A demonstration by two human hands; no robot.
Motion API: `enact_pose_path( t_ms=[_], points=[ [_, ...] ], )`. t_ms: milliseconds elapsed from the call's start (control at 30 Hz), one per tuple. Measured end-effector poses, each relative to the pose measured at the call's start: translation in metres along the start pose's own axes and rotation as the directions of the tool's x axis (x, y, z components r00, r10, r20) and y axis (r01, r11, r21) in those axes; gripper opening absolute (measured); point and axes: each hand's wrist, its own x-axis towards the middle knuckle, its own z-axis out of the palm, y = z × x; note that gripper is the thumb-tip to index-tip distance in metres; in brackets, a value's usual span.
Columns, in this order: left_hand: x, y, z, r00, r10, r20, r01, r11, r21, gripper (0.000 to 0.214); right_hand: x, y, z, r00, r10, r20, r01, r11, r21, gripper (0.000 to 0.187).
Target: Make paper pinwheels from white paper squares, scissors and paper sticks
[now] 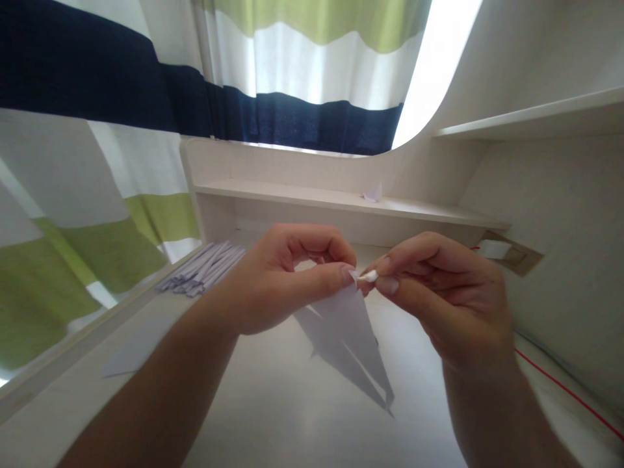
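A folded white paper piece (pixel 348 331), long and pointed, hangs above the white desk (pixel 273 416) between both hands. My left hand (pixel 277 279) pinches its upper corner with thumb and curled fingers. My right hand (pixel 439 292) pinches the same top tip (pixel 368 276), which looks rolled or folded small. The paper's sharp end points down and to the right.
A bundle of folded paper strips (pixel 202 270) lies at the desk's far left. A flat paper sheet (pixel 134 348) rests near the left edge. A small paper shape (pixel 373 192) sits on the shelf behind. A red cord (pixel 560 387) runs along the right. Striped curtains (pixel 292 71) hang behind.
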Motion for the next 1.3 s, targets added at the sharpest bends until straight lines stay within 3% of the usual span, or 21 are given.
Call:
enact_pose_path(
  t_ms=[333,667,933,1167,1300],
  points=[
    [-0.0002,-0.0025,0.0023,0.996,0.058,-0.065,-0.046,0.984,0.171,0.014,0.0027,0.0059,0.0035,0.996,0.061,-0.066,-0.059,0.998,0.034,0.016],
    [0.0000,-0.0018,0.0050,0.984,0.138,-0.115,-0.096,0.946,0.310,0.012,0.0039,0.0055,0.0021,0.991,0.054,-0.125,-0.062,0.996,-0.065,0.019],
    [0.0005,-0.0054,0.0075,0.980,0.132,-0.151,-0.082,0.952,0.296,0.007,0.0044,0.0101,0.0019,0.991,0.055,-0.120,-0.063,0.996,-0.061,0.015],
    [0.0036,-0.0085,0.0078,0.950,0.243,-0.196,-0.181,0.941,0.285,0.006,0.0042,0.0098,0.0039,0.988,0.050,-0.146,-0.061,0.995,-0.076,0.016],
    [0.0032,-0.0079,0.0082,0.955,0.210,-0.210,-0.144,0.947,0.288,0.004,0.0044,0.0101,0.0049,0.988,0.038,-0.148,-0.055,0.992,-0.116,0.015]
  ],
)
